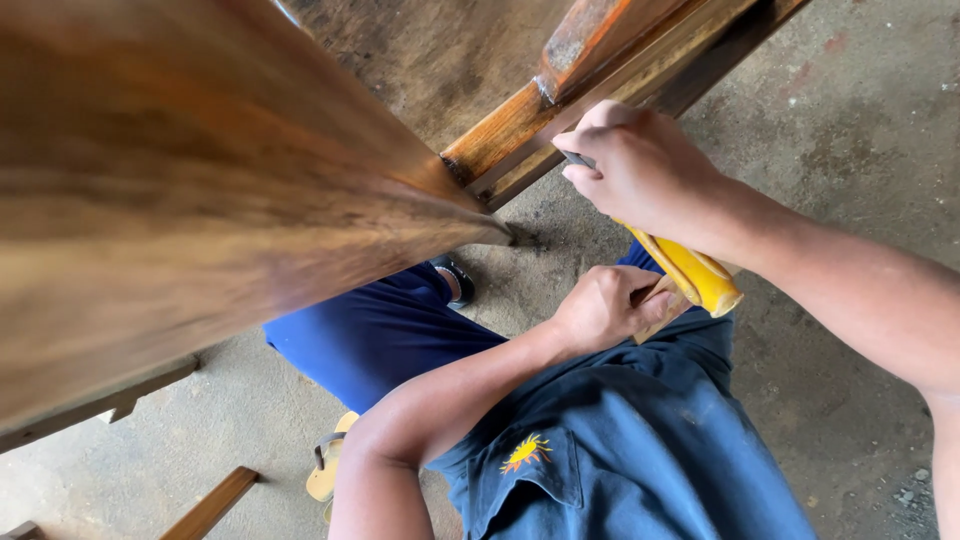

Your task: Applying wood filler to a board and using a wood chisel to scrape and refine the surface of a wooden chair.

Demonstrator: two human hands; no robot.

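Frame centre: right hand (645,170) clamped on yellow-handled chisel (690,272), tip against wooden frame (520,125) joint | left hand (605,305) gripping wooden mallet (662,310) behind the handle, poised for striking | concrete floor (850,130).

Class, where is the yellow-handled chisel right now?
In the head view, right of centre: the yellow-handled chisel is gripped by the right hand against the wooden frame, its butt beside the left hand.

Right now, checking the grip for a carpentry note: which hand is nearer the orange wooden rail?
Right. The right hand grips the yellow-handled chisel up against the orange wooden rail; the left hand sits lower, apart from it, holding a wooden piece by the handle's end.
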